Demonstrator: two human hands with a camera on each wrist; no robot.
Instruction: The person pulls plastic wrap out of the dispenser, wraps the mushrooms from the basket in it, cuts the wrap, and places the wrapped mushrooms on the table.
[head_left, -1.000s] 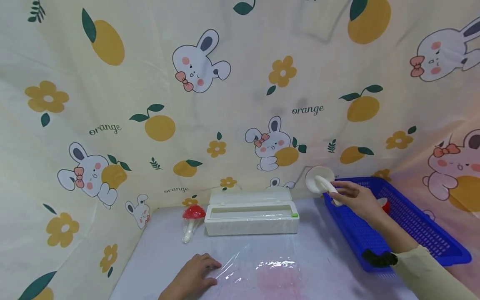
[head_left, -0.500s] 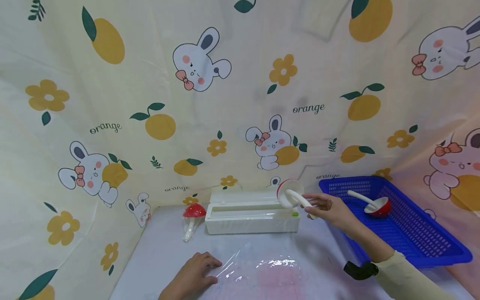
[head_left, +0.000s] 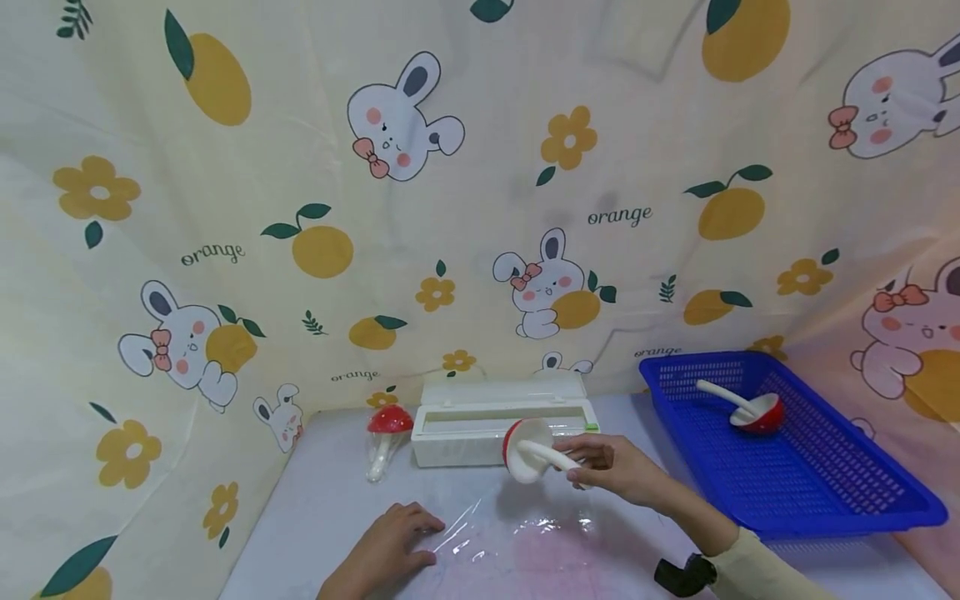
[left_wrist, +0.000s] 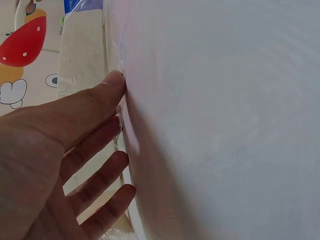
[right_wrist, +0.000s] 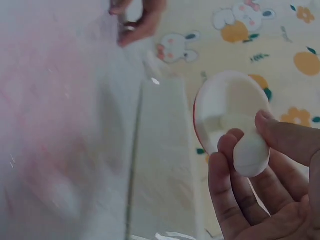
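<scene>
In the head view my right hand (head_left: 618, 471) holds a toy mushroom (head_left: 528, 450) by its white stem, above the table in front of the white box. The white underside of its red cap faces left and toward me. Thumb and fingers pinch the stem end (right_wrist: 251, 156) in the right wrist view. A sheet of clear plastic wrap (head_left: 468, 546) lies spread on the table, running from the box. My left hand (head_left: 386, 546) rests its fingertips on the left edge of this wrap. Its fingers (left_wrist: 102, 175) are spread and fairly straight in the left wrist view.
The long white cling-film box (head_left: 457, 451) stands at the back with its lid up. Left of it lies a red-capped mushroom (head_left: 390, 420) wrapped in clear film. A blue basket (head_left: 795, 492) on the right contains another mushroom (head_left: 759, 414). A patterned cloth (head_left: 465, 250) hangs behind.
My right hand has carried the mushroom from over the blue basket leftward and down, to in front of the box. The left hand has stayed in place on the wrap.
</scene>
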